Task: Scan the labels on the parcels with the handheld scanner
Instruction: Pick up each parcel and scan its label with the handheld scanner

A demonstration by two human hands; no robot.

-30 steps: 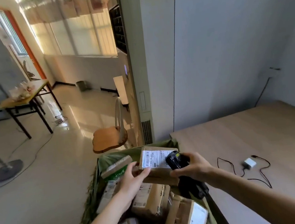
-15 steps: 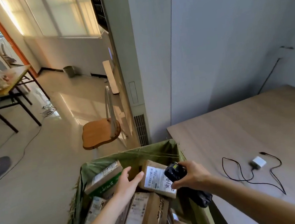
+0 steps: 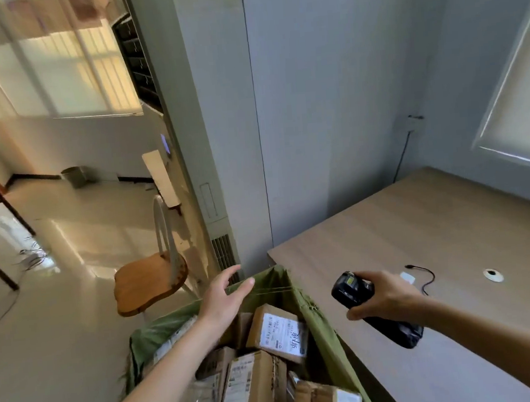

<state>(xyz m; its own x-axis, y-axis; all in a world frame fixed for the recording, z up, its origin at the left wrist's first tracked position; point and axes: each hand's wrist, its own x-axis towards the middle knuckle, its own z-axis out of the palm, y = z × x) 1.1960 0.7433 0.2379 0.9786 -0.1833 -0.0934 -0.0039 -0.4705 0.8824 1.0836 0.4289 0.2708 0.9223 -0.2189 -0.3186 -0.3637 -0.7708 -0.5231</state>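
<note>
A green sack (image 3: 320,334) stands open on the floor beside the table, filled with several cardboard parcels. One small parcel (image 3: 277,333) lies on top with its white label facing up. My left hand (image 3: 225,297) hovers over the sack's far rim, fingers relaxed and spread, holding nothing. My right hand (image 3: 386,297) grips the black handheld scanner (image 3: 351,289) above the table edge, to the right of the sack, its head pointing up and left.
A wooden table (image 3: 436,234) fills the right side, with a white adapter and black cable (image 3: 424,275) and a round white grommet (image 3: 493,274) on it. A wooden chair (image 3: 150,283) stands beyond the sack. A tall white air-conditioning unit (image 3: 210,173) stands against the wall.
My left hand let go of the labelled parcel, which now lies in the sack, and rose to the rim. My right hand carried the scanner right, over the table.
</note>
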